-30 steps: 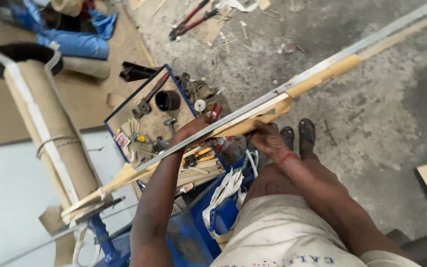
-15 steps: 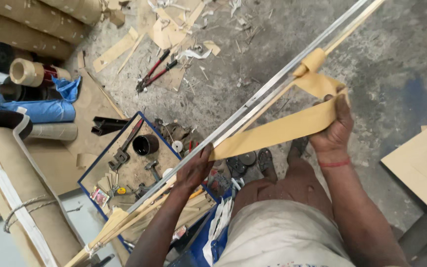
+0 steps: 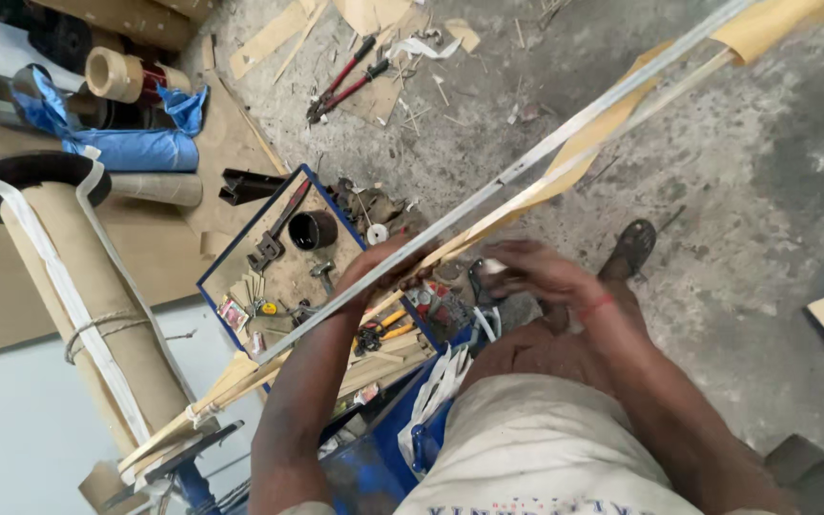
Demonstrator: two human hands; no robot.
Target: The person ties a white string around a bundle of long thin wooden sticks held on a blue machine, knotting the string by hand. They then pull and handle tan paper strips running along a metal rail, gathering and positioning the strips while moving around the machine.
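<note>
Metal strip (image 3: 526, 167) runs lower-left to upper-right; left hand (image 3: 383, 267) grips it, right hand (image 3: 536, 272) blurred, grip unclear

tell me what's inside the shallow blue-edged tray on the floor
The blue-edged tray holds a black cylindrical cup, a dark clamp and small hardware. The left hand and long metal strip cover its near corner.

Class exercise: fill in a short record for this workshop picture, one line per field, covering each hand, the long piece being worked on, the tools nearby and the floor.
left hand: left hand grips the long metal strip
right hand: right hand, blurred, at the tan paper tape; grip unclear
long piece: slants from lower left to upper right, partly wrapped in tape
tools: blue tool tray below the strip; red-handled cutters farther off
floor: concrete floor with scattered scraps
beside: large cardboard tube
</note>
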